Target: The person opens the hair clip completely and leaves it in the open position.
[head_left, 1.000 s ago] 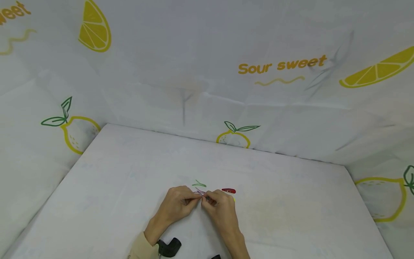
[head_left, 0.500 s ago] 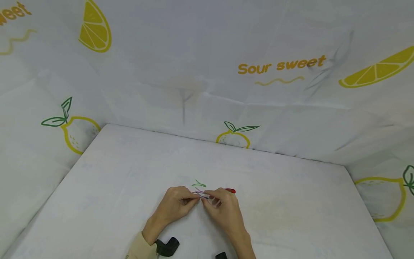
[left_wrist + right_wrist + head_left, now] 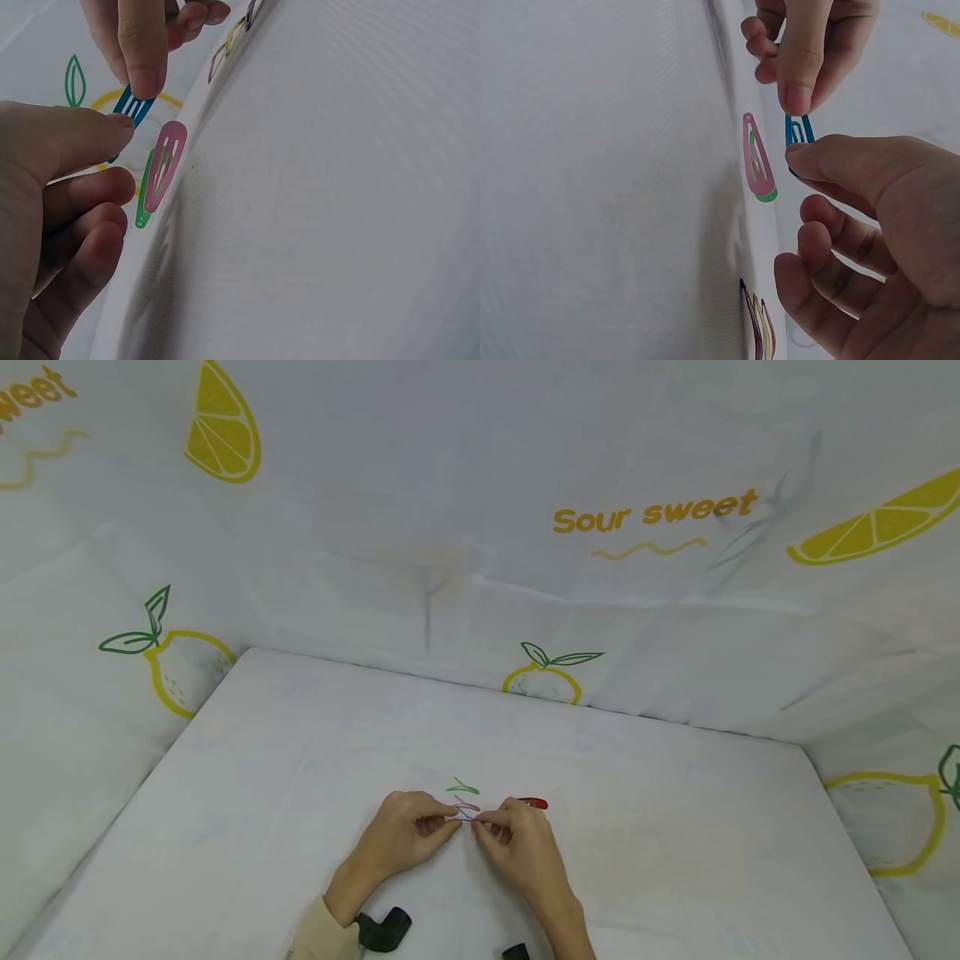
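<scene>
Both hands meet over the white table, on a blue snap hair clip [image 3: 133, 107]. My left hand [image 3: 408, 827] pinches one end of the clip between thumb and index finger, its other fingers loosely curled. At the opposite end my right hand [image 3: 521, 839] pinches it in the same way. The fingertips cover both ends of the clip. Just beyond the hands lies a pink hair clip [image 3: 177, 135], and past it a green hair clip [image 3: 465, 790], its parts standing apart in a Y shape. Partly behind the right hand is a red hair clip [image 3: 536, 803].
Beside the red clip, a yellow hair clip [image 3: 229, 45] and another pinkish clip [image 3: 216, 66] show in the left wrist view. Black wrist devices [image 3: 384, 930] sit at both wrists. A lemon-printed white cloth [image 3: 375, 543] rises behind the table's back edge.
The right fingers spread a little and then came together again on the clip, moving slightly right. More of the blue clip shows between the hands. The left hand stays nearly in place.
</scene>
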Action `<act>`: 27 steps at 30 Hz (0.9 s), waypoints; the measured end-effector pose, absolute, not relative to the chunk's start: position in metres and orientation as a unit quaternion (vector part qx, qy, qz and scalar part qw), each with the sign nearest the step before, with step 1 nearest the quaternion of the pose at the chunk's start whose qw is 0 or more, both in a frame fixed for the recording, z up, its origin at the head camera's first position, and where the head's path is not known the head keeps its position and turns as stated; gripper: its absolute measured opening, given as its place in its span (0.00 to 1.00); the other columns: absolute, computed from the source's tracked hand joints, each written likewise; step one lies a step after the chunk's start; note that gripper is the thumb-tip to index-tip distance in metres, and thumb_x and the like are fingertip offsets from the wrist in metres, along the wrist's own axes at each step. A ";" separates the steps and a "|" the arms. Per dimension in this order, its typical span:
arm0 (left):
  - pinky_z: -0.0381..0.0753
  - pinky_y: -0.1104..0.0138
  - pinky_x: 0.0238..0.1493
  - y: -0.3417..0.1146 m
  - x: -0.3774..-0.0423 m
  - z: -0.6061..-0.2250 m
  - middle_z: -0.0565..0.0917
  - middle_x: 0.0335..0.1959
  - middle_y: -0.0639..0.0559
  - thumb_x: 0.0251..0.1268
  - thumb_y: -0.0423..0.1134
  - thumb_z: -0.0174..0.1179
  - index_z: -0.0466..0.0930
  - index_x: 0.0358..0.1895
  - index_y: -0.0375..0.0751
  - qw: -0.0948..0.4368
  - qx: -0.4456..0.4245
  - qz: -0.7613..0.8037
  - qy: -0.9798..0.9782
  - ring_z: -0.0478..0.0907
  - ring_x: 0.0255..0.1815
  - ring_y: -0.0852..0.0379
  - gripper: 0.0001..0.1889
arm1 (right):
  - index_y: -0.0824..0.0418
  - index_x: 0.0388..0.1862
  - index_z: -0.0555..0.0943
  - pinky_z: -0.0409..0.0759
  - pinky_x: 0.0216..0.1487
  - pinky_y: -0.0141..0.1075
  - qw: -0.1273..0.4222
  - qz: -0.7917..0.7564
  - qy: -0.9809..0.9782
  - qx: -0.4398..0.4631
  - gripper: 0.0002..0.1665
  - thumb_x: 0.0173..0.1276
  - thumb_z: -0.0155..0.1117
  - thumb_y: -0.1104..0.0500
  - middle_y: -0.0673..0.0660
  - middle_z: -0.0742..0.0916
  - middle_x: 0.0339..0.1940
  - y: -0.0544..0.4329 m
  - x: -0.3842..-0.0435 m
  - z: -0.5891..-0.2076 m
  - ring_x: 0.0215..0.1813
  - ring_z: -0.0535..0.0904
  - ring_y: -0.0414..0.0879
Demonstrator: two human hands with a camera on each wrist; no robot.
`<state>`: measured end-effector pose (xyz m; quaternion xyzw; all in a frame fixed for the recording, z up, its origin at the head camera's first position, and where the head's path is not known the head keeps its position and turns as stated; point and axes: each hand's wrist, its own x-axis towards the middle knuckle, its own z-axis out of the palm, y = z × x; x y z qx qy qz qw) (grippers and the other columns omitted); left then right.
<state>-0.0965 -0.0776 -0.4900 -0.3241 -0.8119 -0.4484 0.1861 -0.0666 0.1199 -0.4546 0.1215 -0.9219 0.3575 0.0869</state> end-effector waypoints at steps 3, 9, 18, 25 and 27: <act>0.72 0.83 0.23 -0.079 -0.096 -0.490 0.85 0.18 0.55 0.49 0.27 0.76 0.92 0.30 0.37 0.179 -0.320 -0.448 -0.816 0.73 0.18 0.73 0.05 | 0.60 0.28 0.92 0.71 0.27 0.24 0.084 0.354 -0.923 0.121 0.03 0.56 0.78 0.66 0.44 0.80 0.19 0.121 -0.067 -0.455 0.24 0.69 0.29; 0.69 0.84 0.23 -0.081 -0.096 -0.491 0.83 0.16 0.57 0.51 0.26 0.75 0.91 0.27 0.39 0.157 -0.324 -0.439 -0.823 0.69 0.19 0.77 0.05 | 0.61 0.29 0.92 0.71 0.27 0.24 0.065 0.352 -0.926 0.121 0.01 0.58 0.78 0.64 0.44 0.79 0.18 0.121 -0.068 -0.457 0.24 0.68 0.29; 0.69 0.84 0.24 -0.082 -0.095 -0.492 0.84 0.17 0.57 0.55 0.28 0.73 0.92 0.28 0.40 0.111 -0.310 -0.430 -0.841 0.69 0.19 0.78 0.04 | 0.63 0.30 0.92 0.70 0.25 0.24 0.031 0.357 -0.927 0.111 0.03 0.61 0.75 0.63 0.44 0.77 0.18 0.120 -0.068 -0.460 0.23 0.66 0.29; 0.69 0.84 0.23 -0.081 -0.095 -0.492 0.85 0.17 0.57 0.57 0.28 0.72 0.92 0.28 0.39 0.092 -0.302 -0.429 -0.846 0.68 0.19 0.79 0.03 | 0.64 0.31 0.92 0.70 0.25 0.24 0.014 0.354 -0.929 0.109 0.03 0.62 0.74 0.64 0.44 0.78 0.18 0.120 -0.069 -0.460 0.23 0.66 0.29; 0.69 0.84 0.22 -0.081 -0.095 -0.492 0.84 0.16 0.56 0.57 0.28 0.72 0.92 0.28 0.39 0.089 -0.300 -0.429 -0.848 0.67 0.18 0.79 0.03 | 0.63 0.30 0.92 0.70 0.25 0.24 0.010 0.355 -0.928 0.109 0.03 0.62 0.74 0.65 0.44 0.78 0.18 0.120 -0.069 -0.460 0.23 0.66 0.29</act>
